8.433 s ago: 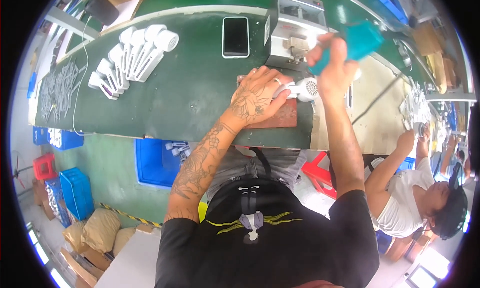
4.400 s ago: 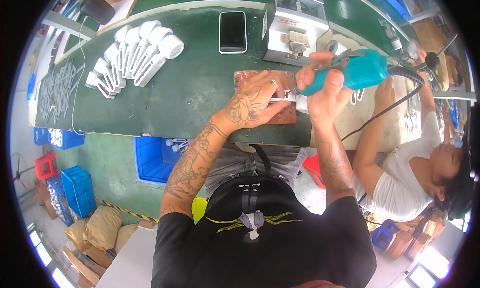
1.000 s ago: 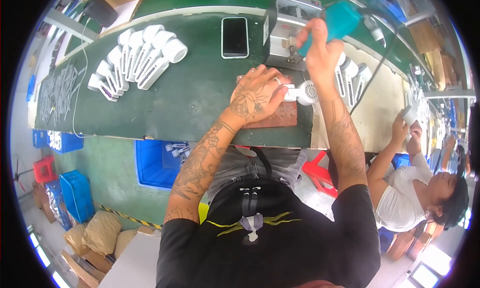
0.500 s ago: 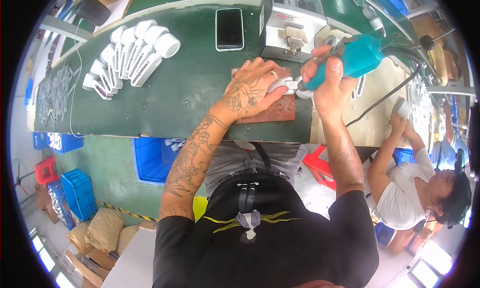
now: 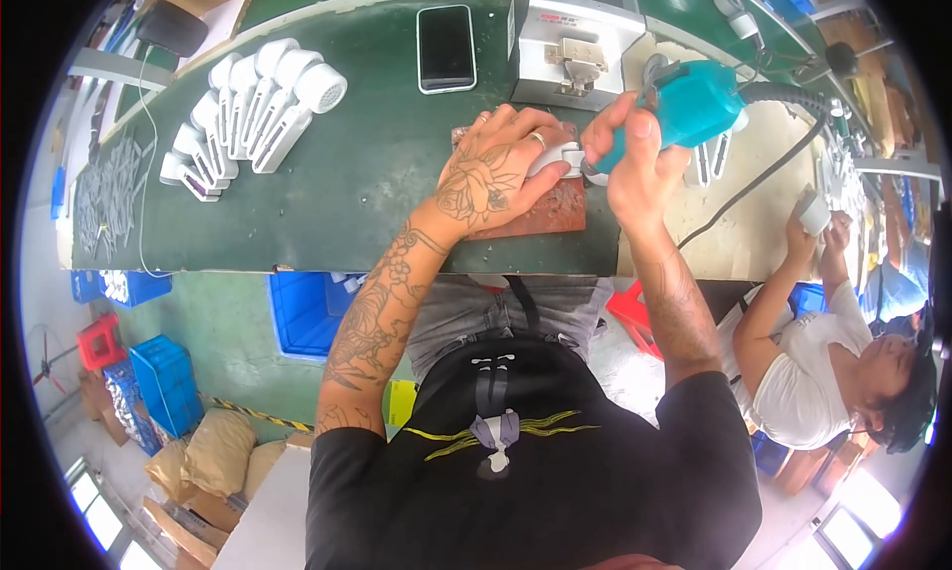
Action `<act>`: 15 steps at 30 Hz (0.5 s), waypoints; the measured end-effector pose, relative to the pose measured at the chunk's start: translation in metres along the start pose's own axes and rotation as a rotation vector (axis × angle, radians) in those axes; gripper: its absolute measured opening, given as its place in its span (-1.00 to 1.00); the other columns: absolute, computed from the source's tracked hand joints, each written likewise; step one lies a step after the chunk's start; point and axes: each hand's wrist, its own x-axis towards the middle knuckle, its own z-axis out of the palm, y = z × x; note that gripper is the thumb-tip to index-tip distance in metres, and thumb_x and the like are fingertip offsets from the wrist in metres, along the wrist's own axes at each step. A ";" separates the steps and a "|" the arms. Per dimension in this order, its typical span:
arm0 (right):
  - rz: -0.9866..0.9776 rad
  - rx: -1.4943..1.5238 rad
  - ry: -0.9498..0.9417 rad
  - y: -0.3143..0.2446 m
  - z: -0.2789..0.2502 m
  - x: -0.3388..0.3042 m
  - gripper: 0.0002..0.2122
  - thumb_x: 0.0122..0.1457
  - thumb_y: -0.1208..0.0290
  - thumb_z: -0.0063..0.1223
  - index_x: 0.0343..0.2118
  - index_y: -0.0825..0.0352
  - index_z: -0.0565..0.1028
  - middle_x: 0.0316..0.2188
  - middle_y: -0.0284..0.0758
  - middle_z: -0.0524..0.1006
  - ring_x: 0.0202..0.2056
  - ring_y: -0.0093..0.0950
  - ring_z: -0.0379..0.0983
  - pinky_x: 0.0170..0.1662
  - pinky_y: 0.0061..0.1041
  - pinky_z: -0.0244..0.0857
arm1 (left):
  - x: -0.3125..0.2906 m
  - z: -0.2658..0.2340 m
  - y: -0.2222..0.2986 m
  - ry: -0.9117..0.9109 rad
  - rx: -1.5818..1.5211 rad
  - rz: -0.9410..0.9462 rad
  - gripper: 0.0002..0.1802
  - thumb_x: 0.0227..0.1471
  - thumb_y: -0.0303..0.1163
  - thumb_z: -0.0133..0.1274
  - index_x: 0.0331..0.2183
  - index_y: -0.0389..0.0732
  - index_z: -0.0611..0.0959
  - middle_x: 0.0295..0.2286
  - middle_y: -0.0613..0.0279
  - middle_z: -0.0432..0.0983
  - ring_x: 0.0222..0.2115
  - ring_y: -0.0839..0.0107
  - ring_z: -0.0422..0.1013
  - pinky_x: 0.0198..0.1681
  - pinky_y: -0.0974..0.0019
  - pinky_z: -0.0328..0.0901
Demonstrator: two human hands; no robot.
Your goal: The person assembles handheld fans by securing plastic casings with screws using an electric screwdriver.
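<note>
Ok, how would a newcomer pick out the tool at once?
Start at the green table and find the silver machine at its far side. Nearer the person and slightly right of it, the right hand grips the tool. It is bright teal, unlike the silver machine and the reddish board beside it.

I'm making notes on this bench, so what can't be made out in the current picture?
Head view: much of the white plastic piece, covered by the left hand.
Head view: whether the tip of the teal handheld power tool touches it; too small.
Head view: the top of the boxy silver metal machine, cut off by the upper edge.
Head view: printing on that machine, too small.
</note>
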 end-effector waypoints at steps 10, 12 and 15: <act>0.108 0.295 0.238 -0.015 -0.015 -0.030 -0.44 0.21 -0.20 0.10 -0.15 0.35 0.46 -0.58 -0.38 0.37 -0.53 -0.44 0.32 -0.43 -0.42 0.22 | -0.023 0.012 0.012 0.091 0.292 0.235 -0.54 -0.01 -0.18 0.25 -0.07 -0.14 0.64 -0.13 0.15 0.51 -0.11 0.16 0.45 -0.02 0.10 0.36; 0.064 0.340 0.213 -0.043 -0.016 -0.045 -0.40 0.19 -0.33 -0.02 -0.23 0.27 0.44 -0.63 -0.43 0.28 -0.59 -0.52 0.19 -0.48 -0.48 0.09 | -0.042 0.007 0.018 0.043 0.417 0.222 -0.55 0.00 -0.20 0.25 -0.06 -0.16 0.62 -0.14 0.13 0.51 -0.12 0.16 0.47 -0.06 0.09 0.39; -0.031 0.387 0.222 -0.052 -0.021 -0.071 -0.30 0.13 -0.45 -0.05 -0.23 0.30 0.37 -0.64 -0.39 0.28 -0.67 -0.53 0.18 -0.59 -0.50 0.07 | -0.053 -0.014 0.016 0.089 0.063 -0.068 -0.58 0.19 -0.16 0.13 -0.03 -0.23 0.57 -0.16 0.15 0.54 -0.26 0.26 0.54 -0.24 0.21 0.46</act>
